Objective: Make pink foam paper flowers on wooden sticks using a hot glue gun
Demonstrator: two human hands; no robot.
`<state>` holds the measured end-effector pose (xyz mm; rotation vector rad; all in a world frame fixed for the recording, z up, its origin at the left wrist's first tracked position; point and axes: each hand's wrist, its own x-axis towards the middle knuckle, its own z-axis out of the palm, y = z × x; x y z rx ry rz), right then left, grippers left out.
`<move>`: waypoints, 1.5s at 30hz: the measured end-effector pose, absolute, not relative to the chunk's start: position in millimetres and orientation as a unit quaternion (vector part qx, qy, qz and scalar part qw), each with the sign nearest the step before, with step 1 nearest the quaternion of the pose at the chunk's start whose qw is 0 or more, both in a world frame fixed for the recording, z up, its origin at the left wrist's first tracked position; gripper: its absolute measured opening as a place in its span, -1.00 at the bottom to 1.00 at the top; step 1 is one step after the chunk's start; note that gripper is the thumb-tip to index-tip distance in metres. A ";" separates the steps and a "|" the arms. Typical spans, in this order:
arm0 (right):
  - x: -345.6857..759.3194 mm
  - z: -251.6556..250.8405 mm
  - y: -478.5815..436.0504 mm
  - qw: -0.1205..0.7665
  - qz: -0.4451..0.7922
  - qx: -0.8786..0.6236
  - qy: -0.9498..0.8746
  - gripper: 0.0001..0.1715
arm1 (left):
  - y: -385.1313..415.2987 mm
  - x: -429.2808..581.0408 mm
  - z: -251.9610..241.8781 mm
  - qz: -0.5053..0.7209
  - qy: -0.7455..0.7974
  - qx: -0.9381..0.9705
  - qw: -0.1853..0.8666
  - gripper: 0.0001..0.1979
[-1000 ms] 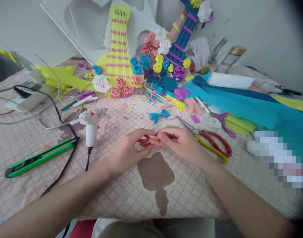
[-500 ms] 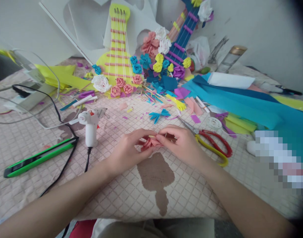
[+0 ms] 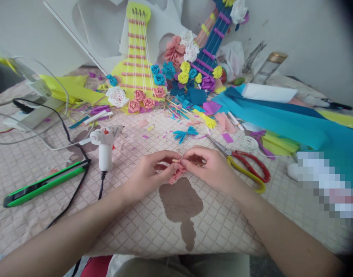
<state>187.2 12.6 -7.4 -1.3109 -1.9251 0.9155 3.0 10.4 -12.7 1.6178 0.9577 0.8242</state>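
Observation:
Between my two hands, above the quilted cloth, is a small piece of folded pink paper (image 3: 178, 176). My left hand (image 3: 153, 169) pinches it from the left with thumb and fingers. From the right, my right hand (image 3: 209, 163) closes its thumb and fingertips on the same paper. A thin, pale stick (image 3: 176, 160) shows at my fingertips, partly hidden by them. Just beyond my hands lies a blue paper bow shape (image 3: 185, 134).
Scissors (image 3: 248, 167) with red and yellow handles lie right of my right hand. A white glue gun (image 3: 105, 150) and green flat iron (image 3: 46, 184) are at left. Behind stand a yellow paper guitar (image 3: 137, 69), a blue one (image 3: 212, 46) and paper scraps.
The pink paper has turned and now hangs lower beneath my fingertips. My left thumb has moved up, close to my right thumb.

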 end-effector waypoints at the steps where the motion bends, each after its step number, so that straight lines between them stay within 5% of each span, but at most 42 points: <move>1: 187.1 -7.3 12.4 0.312 0.353 -0.499 -0.728 -0.92 | 10.8 2.5 -12.7 0.345 0.404 0.674 0.514 -0.81; 23: 184.9 -9.0 11.1 0.281 0.367 -0.486 -0.742 -0.90 | 14.4 5.8 -9.3 0.327 0.463 0.658 0.496 -0.91; 45: 190.5 -1.6 11.2 0.237 0.347 -0.502 -0.756 -0.72 | 12.7 3.7 -16.5 0.322 0.417 0.688 0.499 -0.78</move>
